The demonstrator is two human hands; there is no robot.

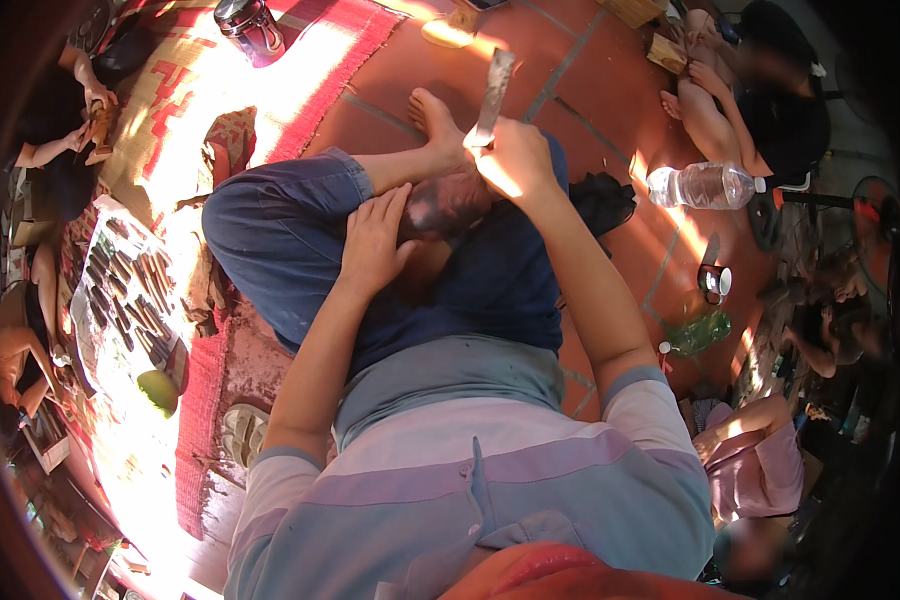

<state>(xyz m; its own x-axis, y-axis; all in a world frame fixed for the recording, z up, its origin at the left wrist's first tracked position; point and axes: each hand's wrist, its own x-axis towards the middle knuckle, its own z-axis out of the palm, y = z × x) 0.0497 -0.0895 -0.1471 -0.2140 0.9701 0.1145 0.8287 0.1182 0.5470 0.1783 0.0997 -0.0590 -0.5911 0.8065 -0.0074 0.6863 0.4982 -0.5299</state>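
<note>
My right hand is closed around a flat metal-bladed tool; its worn, greyish blade sticks up and away from me past the fist. The tool's lower part is hidden in my grip. Across my lap lies a dark, rounded brown-grey block, whose material I cannot tell. My left hand holds the block's left end, fingers along the far side and thumb on the near side. The right fist is at the block's far right end; whether the tool touches it is hidden.
On the left, many narrow tools lie on a pale sheet over a red mat, near a green round object. A water bottle, a cup and a green bottle are on the right. Other people sit on both sides.
</note>
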